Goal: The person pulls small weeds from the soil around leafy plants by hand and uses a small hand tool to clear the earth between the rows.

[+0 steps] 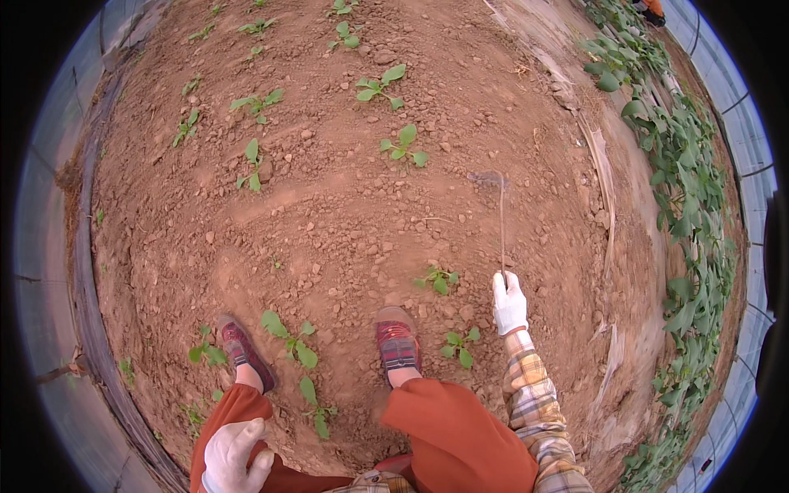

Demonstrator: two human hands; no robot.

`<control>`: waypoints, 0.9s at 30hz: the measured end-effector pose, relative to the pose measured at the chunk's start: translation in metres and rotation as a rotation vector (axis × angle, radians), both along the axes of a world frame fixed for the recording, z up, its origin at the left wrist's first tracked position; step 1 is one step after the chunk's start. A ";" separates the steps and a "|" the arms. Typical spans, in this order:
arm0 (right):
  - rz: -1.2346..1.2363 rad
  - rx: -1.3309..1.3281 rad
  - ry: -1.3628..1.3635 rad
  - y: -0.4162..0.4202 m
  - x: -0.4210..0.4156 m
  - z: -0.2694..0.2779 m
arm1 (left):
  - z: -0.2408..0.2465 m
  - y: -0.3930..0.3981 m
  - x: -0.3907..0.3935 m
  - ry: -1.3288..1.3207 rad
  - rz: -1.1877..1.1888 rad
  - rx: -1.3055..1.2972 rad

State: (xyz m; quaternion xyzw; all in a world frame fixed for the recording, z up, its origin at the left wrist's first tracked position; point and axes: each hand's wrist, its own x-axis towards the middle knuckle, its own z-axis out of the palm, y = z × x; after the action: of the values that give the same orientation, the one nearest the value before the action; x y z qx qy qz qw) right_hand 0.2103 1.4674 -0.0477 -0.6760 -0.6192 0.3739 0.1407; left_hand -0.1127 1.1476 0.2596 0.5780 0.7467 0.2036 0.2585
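Note:
My right hand (510, 305), in a white glove, is closed round the lower end of a thin-handled hand hoe (502, 228). The hoe's metal blade (487, 179) is at or just above the brown soil, right of a leafy seedling (404, 146). Left of the gloved fingers are two more small seedlings, one (439, 280) a little above the other (460, 347). My left hand (237, 453), also in a white glove, is over my left leg at the bottom, its fingers loosely bent; whether something is in it cannot be seen.
Seedlings (290, 339) grow beside and between my shoes (397, 339). More rows of seedlings (256, 105) stand farther up. Plastic film (601, 160) lies along the right, with a dense row of leafy plants (690, 203) beyond. Part of another person (652, 9) shows at top right.

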 end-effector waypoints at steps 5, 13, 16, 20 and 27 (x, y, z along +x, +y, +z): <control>0.335 -0.050 -0.512 -0.015 -0.053 0.021 | 0.009 0.004 -0.009 0.132 0.001 0.102; 0.403 -0.121 -0.588 -0.072 -0.020 0.037 | 0.039 0.026 -0.023 -0.883 -0.106 0.640; 0.322 -0.117 -0.570 -0.073 -0.008 0.028 | 0.047 0.026 -0.030 -1.005 -0.099 0.676; 0.200 -0.002 -0.436 -0.054 -0.040 0.031 | 0.060 0.044 -0.019 0.340 0.070 0.619; 0.253 0.096 -0.415 -0.017 -0.096 0.025 | 0.064 0.044 -0.031 0.061 0.144 0.681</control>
State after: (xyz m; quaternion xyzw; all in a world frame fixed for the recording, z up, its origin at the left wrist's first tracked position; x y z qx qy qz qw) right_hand 0.1145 1.4509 -0.0228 -0.6481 -0.7315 0.2118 -0.0057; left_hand -0.1435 1.1918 0.3236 0.5826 0.6824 0.4413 0.0134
